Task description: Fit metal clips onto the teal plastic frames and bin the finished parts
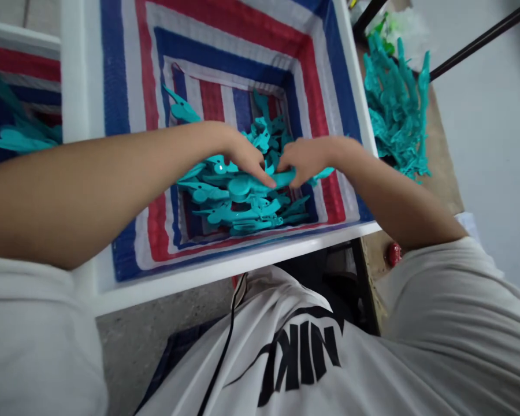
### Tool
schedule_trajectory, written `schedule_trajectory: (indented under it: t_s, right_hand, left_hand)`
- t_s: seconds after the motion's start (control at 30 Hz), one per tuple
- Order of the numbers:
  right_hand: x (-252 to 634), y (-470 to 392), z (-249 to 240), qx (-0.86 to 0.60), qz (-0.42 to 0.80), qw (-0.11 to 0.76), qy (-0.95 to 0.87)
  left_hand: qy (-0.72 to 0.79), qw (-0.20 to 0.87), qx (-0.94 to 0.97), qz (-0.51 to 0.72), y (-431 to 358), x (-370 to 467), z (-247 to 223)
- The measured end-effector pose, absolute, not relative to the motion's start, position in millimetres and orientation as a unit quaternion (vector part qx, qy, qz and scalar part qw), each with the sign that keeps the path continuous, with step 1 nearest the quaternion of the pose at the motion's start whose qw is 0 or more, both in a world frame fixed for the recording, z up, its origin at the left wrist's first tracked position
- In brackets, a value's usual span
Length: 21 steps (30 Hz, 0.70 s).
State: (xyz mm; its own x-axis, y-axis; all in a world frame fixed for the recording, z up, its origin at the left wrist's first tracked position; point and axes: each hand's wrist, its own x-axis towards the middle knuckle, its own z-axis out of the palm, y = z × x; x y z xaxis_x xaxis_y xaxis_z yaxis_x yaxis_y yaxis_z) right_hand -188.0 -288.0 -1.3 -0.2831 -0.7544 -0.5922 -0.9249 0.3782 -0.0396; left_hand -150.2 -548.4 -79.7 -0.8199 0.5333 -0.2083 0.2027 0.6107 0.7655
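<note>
Several teal plastic parts (229,216) lie heaped in a bin lined with red, white and blue striped cloth (329,115). Over the heap, my left hand (249,159) reaches in with its index finger stretched along a long teal part (247,186). My right hand (303,159) is closed round the right end of that same part, thumb and fingers on either side. What lies under the palm of my left hand is hidden.
A second striped bin (21,60) with teal parts stands at the left. On a brown board (444,167) at the right lie a pile of teal pieces (396,110) and a small red object (393,254). The bin's white rim (225,271) runs in front of my body.
</note>
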Motion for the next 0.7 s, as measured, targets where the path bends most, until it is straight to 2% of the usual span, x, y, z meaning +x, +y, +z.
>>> schedule_trajectory:
  t_s: [0.1, 0.13, 0.2, 0.27, 0.4, 0.5, 0.6, 0.7]
  right_hand:
    - [-172, -284, 76, -0.522, 0.138, 0.061, 0.839]
    - [-156, -283, 91, -0.503, 0.13, -0.026, 0.854]
    - [-121, -280, 99, -0.433, 0.066, -0.173, 0.882]
    - [-90, -277, 79, -0.353, -0.069, -0.229, 0.904]
    - [-65, -275, 17, -0.248, -0.407, -0.113, 0.872]
    - [-61, -284, 1, -0.16, -0.622, -0.025, 0.766]
    - [-57, -299, 6, -0.096, -0.741, 0.032, 0.663]
    - [-48, -316, 8, -0.086, -0.758, 0.037, 0.645]
  left_hand:
    - [0.792, 0.281, 0.196, 0.506, -543, -148, -64]
    - [0.759, 0.266, 0.202, 0.559, -539, -147, -56]
    - [0.688, 0.201, 0.198, 0.668, -528, -141, -42]
    - [0.618, 0.122, 0.162, 0.759, -515, -133, -31]
    - [0.525, 0.031, 0.124, 0.842, -495, -110, -14]
    - [0.506, 0.015, 0.124, 0.853, -493, -90, 3]
    - [0.513, 0.006, 0.131, 0.848, -497, -75, 21]
    - [0.508, -0.027, 0.161, 0.846, -497, -65, 34]
